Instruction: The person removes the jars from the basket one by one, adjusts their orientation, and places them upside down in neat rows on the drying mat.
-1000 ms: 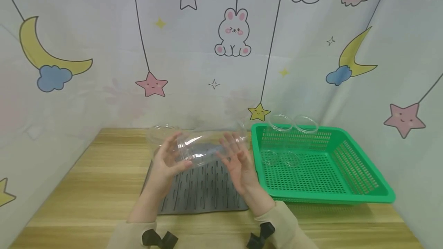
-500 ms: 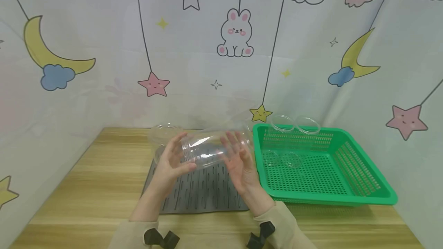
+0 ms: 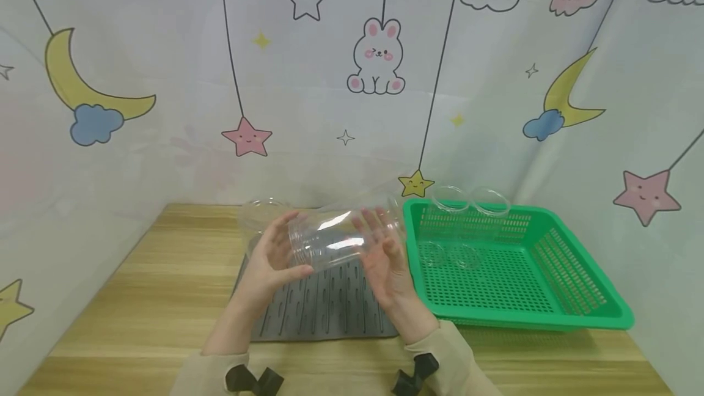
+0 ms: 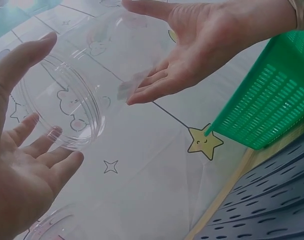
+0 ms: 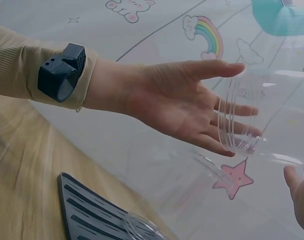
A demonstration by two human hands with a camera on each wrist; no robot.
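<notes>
A clear plastic cylindrical jar with a threaded neck [image 3: 335, 240] is held lying sideways above the mat, between the two hands, its far end raised a little toward the right fingers. Its neck is gripped by the left hand [image 3: 273, 253], the thumb being set on the near side and the fingers spread around the far side. Its base end is held by the right hand [image 3: 387, 264]; the fingers are laid nearly straight behind the wall, seen through it, and the thumb is brought to the near side.

Below the fingers of both hands, a dark grey rectangular slotted mat [image 3: 324, 310] is laid on a light wood-grain table [image 3: 148, 286]. Behind the left fingers, and partly hidden by them, another clear plastic jar [image 3: 261, 214] is stood upright at the mat's far left corner. To the right of the right fingers, a green plastic perforated basket [image 3: 539, 321] is placed, in which two clear plastic jars [image 3: 450, 225] are stood upright side by side. Beyond all the fingers, a white cartoon-printed curtain [image 3: 308, 84] is hung.
</notes>
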